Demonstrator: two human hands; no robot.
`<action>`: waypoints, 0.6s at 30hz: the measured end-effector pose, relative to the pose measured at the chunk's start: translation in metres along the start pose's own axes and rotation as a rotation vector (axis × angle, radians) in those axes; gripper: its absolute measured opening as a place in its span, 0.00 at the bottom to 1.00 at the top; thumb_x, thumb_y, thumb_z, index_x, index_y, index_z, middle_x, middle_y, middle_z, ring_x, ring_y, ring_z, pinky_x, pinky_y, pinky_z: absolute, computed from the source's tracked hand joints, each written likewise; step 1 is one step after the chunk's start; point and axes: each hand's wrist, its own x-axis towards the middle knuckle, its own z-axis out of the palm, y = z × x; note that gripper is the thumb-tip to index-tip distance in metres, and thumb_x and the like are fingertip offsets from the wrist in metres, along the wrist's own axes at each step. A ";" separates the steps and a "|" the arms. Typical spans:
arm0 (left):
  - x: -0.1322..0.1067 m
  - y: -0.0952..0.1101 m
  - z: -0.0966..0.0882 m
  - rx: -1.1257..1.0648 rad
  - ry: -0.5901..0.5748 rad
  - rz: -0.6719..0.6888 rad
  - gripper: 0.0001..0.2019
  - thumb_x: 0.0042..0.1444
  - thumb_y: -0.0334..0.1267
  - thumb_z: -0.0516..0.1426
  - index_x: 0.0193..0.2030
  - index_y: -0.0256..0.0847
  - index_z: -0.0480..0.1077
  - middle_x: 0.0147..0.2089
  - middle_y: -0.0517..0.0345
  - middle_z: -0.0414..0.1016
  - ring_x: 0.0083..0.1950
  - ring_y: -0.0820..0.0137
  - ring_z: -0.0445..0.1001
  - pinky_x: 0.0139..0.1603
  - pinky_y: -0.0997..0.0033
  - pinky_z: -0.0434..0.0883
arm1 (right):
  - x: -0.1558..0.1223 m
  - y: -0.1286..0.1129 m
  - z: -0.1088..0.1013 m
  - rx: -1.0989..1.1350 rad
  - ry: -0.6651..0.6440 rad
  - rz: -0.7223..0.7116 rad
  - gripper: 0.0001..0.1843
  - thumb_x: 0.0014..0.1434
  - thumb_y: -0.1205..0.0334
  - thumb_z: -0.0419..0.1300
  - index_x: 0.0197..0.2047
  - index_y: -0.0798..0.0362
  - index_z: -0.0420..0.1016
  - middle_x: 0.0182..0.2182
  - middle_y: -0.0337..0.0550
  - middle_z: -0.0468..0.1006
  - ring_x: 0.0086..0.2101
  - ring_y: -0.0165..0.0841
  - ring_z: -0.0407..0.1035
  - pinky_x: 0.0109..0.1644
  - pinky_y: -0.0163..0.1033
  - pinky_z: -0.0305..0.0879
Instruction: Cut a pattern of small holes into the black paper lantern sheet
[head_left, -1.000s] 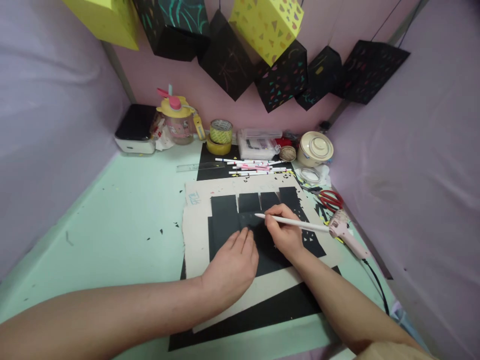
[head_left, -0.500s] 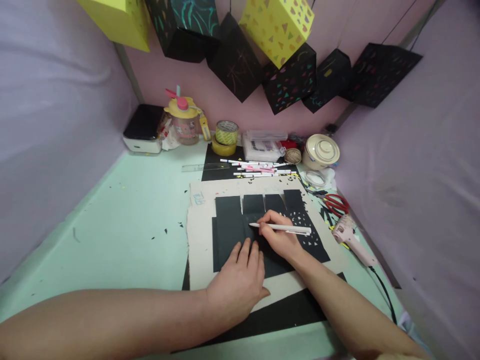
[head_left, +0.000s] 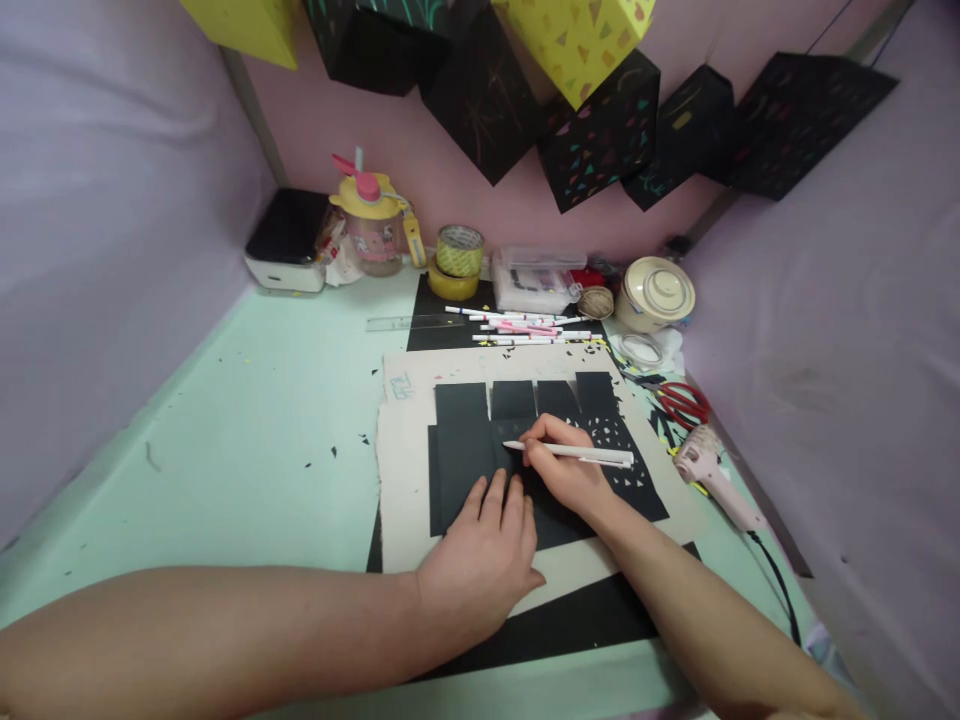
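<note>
A sheet of black card [head_left: 462, 440] with flaps cut along its far edge lies on a pale board [head_left: 405, 470]. Small shapes are cut through the card's right part. My left hand [head_left: 484, 545] rests on the card's near side, its fingers stretched out flat. Just to the right, my right hand [head_left: 566, 468] grips a white pen [head_left: 592, 454] like a writing tool, fingers closed round it. The pen's tip meets or hovers just over the card near its middle; I cannot tell which.
Behind the board lie several white markers [head_left: 525, 325] and a clear ruler [head_left: 405, 323]. At the right are red-handled scissors [head_left: 682, 402] and a glue gun [head_left: 716, 475]. Tape rolls [head_left: 457, 260], a drinking bottle [head_left: 371, 235] and a lidded pot [head_left: 656, 293] stand farther back. Paper lanterns [head_left: 600, 130] hang above.
The view has shifted slightly, so everything sits a little differently in the picture. Both hands keep nearly the same place on the card, the pen still in my right hand.
</note>
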 end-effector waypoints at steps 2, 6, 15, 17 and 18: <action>0.000 0.000 0.000 0.003 0.009 0.001 0.31 0.62 0.55 0.52 0.56 0.25 0.70 0.58 0.31 0.70 0.59 0.44 0.70 0.56 0.49 0.69 | 0.000 0.001 -0.001 0.008 -0.023 0.010 0.08 0.51 0.67 0.53 0.22 0.51 0.66 0.20 0.36 0.73 0.24 0.30 0.66 0.28 0.34 0.60; 0.000 0.001 0.001 0.003 0.019 -0.003 0.31 0.61 0.55 0.53 0.56 0.25 0.71 0.58 0.32 0.71 0.59 0.45 0.70 0.56 0.50 0.69 | -0.001 0.001 0.000 0.018 0.001 0.018 0.08 0.51 0.66 0.54 0.22 0.51 0.66 0.19 0.35 0.71 0.23 0.29 0.65 0.28 0.34 0.59; 0.000 0.000 0.002 0.011 0.038 -0.013 0.31 0.60 0.57 0.54 0.55 0.27 0.72 0.57 0.33 0.72 0.59 0.45 0.70 0.56 0.51 0.69 | 0.000 0.005 0.004 0.042 0.029 -0.008 0.08 0.54 0.63 0.55 0.23 0.51 0.67 0.20 0.36 0.73 0.24 0.31 0.67 0.29 0.35 0.61; 0.000 0.000 0.003 0.013 0.033 -0.012 0.31 0.60 0.56 0.54 0.55 0.26 0.71 0.57 0.32 0.71 0.59 0.45 0.70 0.56 0.50 0.68 | 0.000 0.005 0.005 0.043 0.023 -0.011 0.08 0.54 0.64 0.55 0.24 0.51 0.67 0.20 0.36 0.73 0.24 0.31 0.67 0.29 0.35 0.60; 0.000 0.000 0.003 0.014 0.027 -0.010 0.31 0.61 0.56 0.53 0.56 0.26 0.71 0.58 0.32 0.71 0.59 0.44 0.70 0.56 0.50 0.68 | 0.000 0.005 0.005 0.041 0.020 -0.011 0.07 0.54 0.64 0.55 0.24 0.51 0.68 0.20 0.36 0.73 0.24 0.31 0.67 0.29 0.35 0.60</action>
